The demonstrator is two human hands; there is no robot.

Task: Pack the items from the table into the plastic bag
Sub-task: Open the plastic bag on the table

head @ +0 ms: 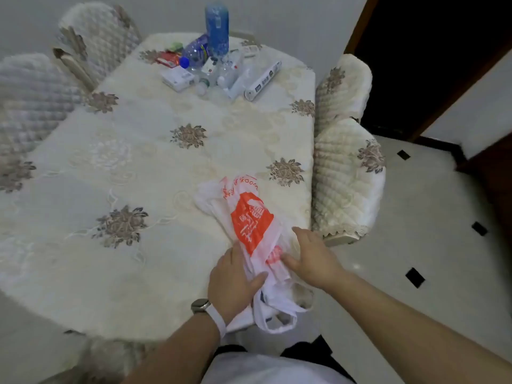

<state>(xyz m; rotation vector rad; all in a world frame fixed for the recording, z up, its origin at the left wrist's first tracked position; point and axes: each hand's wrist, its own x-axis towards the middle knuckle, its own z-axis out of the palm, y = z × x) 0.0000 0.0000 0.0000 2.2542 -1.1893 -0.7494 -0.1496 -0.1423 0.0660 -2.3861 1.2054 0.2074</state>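
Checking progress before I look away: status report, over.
Left hand holds plastic bag; right hand on it, grip unclear. Bag lying crumpled at table edge. Items heaped at far end. Nothing between.

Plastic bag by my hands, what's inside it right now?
The plastic bag lies flat and crumpled on the tablecloth, showing no bulge; folded plastic hides its inside. The bottles and boxes sit at the far end.

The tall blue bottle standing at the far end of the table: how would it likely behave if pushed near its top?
The tall blue bottle stands upright and is narrow for its height, so it would probably tip rather than slide. Its round body suggests it would then roll, perhaps into the lying bottles beside it. How full it is cannot be told.
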